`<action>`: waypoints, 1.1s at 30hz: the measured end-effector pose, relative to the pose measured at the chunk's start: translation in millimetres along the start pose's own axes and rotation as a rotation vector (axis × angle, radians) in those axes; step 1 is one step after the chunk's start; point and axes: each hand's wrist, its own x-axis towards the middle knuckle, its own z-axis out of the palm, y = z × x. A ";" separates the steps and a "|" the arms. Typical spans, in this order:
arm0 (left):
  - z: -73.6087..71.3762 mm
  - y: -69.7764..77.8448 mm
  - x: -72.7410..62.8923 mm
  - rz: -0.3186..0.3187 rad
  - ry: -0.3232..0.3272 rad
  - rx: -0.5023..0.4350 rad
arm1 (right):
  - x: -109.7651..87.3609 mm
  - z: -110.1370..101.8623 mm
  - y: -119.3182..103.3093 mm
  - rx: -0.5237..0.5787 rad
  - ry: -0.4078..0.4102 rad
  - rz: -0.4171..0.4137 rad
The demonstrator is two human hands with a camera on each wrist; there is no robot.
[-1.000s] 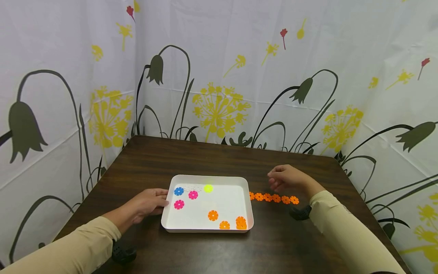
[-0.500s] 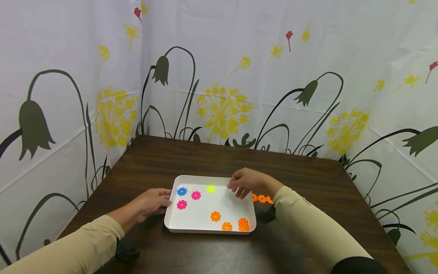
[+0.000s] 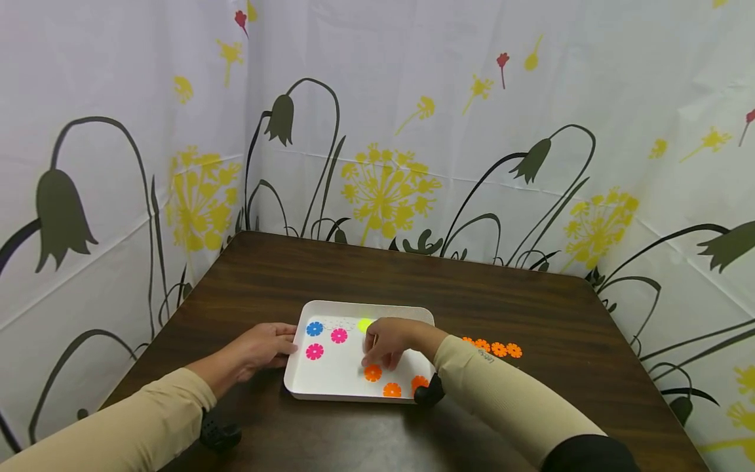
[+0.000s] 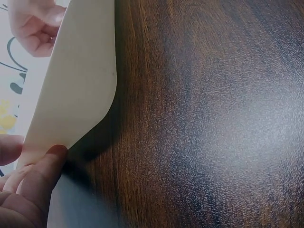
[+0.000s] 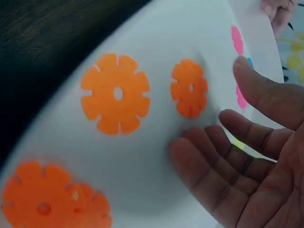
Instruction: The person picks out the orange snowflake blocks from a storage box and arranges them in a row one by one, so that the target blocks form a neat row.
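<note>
Currently, the right hand [image 3: 389, 341], released with fingers parted, hovers near an orange disc [image 3: 373, 373] lying in the tray [image 3: 336, 377]; the left hand [image 3: 259, 349] pinches the tray's left rim.

Head view: even, soft light; curtain [image 3: 377, 85] pale, bright. Left-wrist view: broad white glare on table [image 4: 237, 123], dark shadow beside tray [image 4: 85, 71]. Right-wrist view: dimmer, lower-left discs [image 5: 28, 190] softly blurred.
</note>
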 end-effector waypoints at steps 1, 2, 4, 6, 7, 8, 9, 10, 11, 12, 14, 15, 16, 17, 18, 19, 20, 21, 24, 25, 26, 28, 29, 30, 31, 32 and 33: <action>0.1 0.0 0.2 0.000 0.000 0.000 | 0.6 3.7 -0.8 -0.034 0.008 0.006; 0.1 -0.1 0.2 0.000 0.001 0.001 | 0.6 7.1 -2.1 -0.070 0.018 0.012; 0.3 -0.1 0.3 0.000 0.003 0.005 | -0.5 13.6 -5.3 -0.145 0.050 0.027; 0.2 0.0 0.7 0.002 0.003 0.010 | -2.7 19.4 -9.4 -0.220 0.098 0.041; 0.3 0.2 0.7 -0.001 0.006 0.010 | -3.6 21.9 -11.3 -0.270 0.121 0.043; 0.3 0.3 0.8 -0.003 0.007 0.012 | -4.5 24.1 -13.2 -0.321 0.143 0.040; 0.3 0.4 0.9 -0.005 0.010 0.012 | -5.0 26.0 -14.8 -0.373 0.163 0.034; 0.2 0.8 0.7 -0.007 0.012 0.012 | -5.4 27.4 -16.0 -0.424 0.182 0.027; 0.1 0.7 0.9 -0.007 0.011 0.013 | -5.8 28.4 -16.9 -0.471 0.199 0.016; 0.1 1.0 0.5 -0.010 0.012 0.014 | -5.8 28.8 -17.3 -0.507 0.209 0.006; 0.0 0.9 0.6 -0.010 0.010 0.016 | -5.5 28.3 -16.3 -0.547 0.217 -0.011; 0.1 0.7 0.6 -0.013 0.011 0.015 | -5.4 27.6 -15.0 -0.544 0.212 -0.016; 0.1 0.7 0.4 -0.012 0.007 0.018 | -5.3 26.6 -13.2 -0.534 0.205 -0.022; 0.3 0.5 0.4 -0.015 0.008 0.017 | -5.3 25.1 -11.0 -0.514 0.188 -0.028; 0.4 0.6 0.2 -0.015 0.006 0.018 | -5.3 23.1 -8.4 -0.483 0.170 -0.033; 0.8 0.1 0.4 -0.020 0.011 0.014 | -5.5 20.8 -5.2 -0.442 0.151 -0.040; 0.9 -0.2 0.2 -0.020 0.009 0.014 | -5.9 18.0 -2.1 -0.387 0.133 -0.045; 1.1 -0.5 0.5 -0.023 0.012 0.012 | -6.7 14.7 1.1 -0.319 0.117 -0.050; 1.0 -1.1 0.2 -0.027 0.013 0.010 | -9.9 1.1 11.9 -0.064 0.073 -0.053; 1.0 -1.3 0.3 -0.030 0.018 0.008 | -11.4 -4.3 15.9 0.025 0.063 -0.051; 0.7 -1.2 0.2 -0.029 0.016 0.009 | -13.1 -9.9 20.1 0.111 0.054 -0.048; 0.3 -0.8 0.3 -0.027 0.015 0.012 | -17.7 -21.3 29.7 0.232 0.038 -0.044; 0.1 -0.5 0.5 -0.025 0.014 0.010 | -20.8 -26.8 35.0 0.284 0.031 -0.044; 0.0 -0.1 0.5 -0.024 0.012 0.008 | -24.8 -31.9 40.1 0.323 0.028 -0.041; -0.1 0.3 0.6 -0.023 0.010 0.007 | -28.9 -36.8 45.7 0.357 0.026 -0.042; -0.2 0.8 0.5 -0.022 0.008 0.006 | -33.8 -41.4 51.1 0.387 0.029 -0.046; -0.2 1.2 0.2 -0.022 0.006 0.004 | -39.2 -45.9 56.1 0.408 0.035 -0.049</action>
